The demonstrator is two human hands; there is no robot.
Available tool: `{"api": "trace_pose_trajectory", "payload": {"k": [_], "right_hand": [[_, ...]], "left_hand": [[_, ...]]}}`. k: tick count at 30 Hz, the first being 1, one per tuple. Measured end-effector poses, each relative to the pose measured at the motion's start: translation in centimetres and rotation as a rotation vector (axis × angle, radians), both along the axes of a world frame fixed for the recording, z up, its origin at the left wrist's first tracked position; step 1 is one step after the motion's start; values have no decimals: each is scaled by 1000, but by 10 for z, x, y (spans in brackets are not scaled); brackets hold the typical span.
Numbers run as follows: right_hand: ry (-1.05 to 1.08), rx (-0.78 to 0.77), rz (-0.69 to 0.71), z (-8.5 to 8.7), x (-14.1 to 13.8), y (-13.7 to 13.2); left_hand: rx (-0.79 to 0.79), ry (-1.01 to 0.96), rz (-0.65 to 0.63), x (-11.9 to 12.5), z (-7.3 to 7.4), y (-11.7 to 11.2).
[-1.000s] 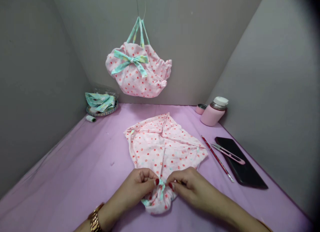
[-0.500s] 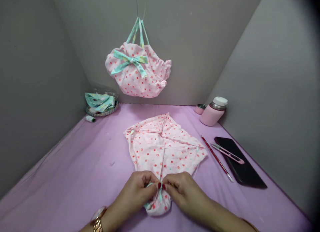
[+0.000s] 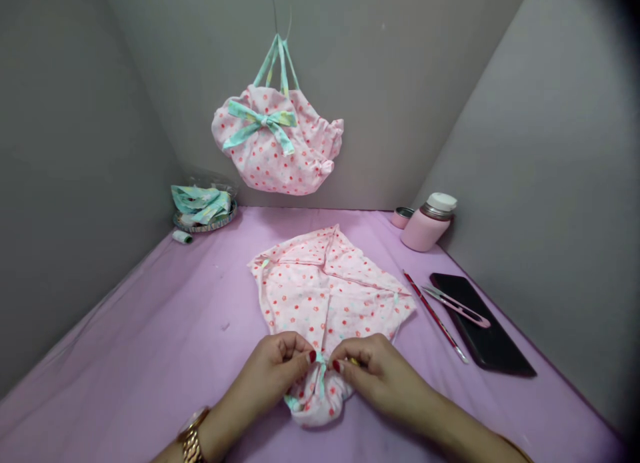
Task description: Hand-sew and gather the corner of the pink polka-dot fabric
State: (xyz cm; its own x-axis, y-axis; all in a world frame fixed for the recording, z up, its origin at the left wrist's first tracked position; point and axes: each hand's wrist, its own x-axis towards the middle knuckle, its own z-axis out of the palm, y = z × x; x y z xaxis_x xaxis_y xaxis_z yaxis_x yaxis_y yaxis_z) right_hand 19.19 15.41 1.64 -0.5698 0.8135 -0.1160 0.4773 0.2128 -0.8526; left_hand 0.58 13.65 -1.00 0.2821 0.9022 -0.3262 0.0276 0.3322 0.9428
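A pale pink cloth (image 3: 300, 303) with red flower dots lies spread before me, its near end gathered into a puffed bunch (image 3: 317, 410). Around the gather runs a mint-green fabric strip (image 3: 321, 380), with one end hanging down over the bunch. My left hand (image 3: 280, 363) pinches the strip's left side between thumb and forefinger. Facing it, my right hand (image 3: 373, 366) is closed in a pinch at the strip's right side. A small yellow bit shows between the right fingers; I cannot make out what it is.
A matching bag (image 3: 280, 150) with a mint bow hangs at the back wall. Mint strips (image 3: 203, 203) fill a tray at back left, by a thread spool (image 3: 182, 237). On the right are a pink flask (image 3: 425, 230), its cup (image 3: 401, 217), a pencil (image 3: 435, 316), thread snips (image 3: 460, 308) and a phone (image 3: 485, 330).
Both hands have drawn slightly apart and a little away from me, uncovering more of the mint strip at the gather. The cloth beyond stays where it was.
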Motion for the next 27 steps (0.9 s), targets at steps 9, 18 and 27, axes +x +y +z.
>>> {"api": "trace_pose_trajectory", "payload": {"k": [9, 18, 27], "right_hand": [[-10, -6, 28, -1, 1, 1], [-85, 106, 33, 1, -4, -5], [-54, 114, -23, -1, -8, -5]], "left_hand": [[9, 12, -21, 0, 3, -1], [170, 234, -25, -1, 2, -7], [137, 186, 12, 1, 0, -4]]}}
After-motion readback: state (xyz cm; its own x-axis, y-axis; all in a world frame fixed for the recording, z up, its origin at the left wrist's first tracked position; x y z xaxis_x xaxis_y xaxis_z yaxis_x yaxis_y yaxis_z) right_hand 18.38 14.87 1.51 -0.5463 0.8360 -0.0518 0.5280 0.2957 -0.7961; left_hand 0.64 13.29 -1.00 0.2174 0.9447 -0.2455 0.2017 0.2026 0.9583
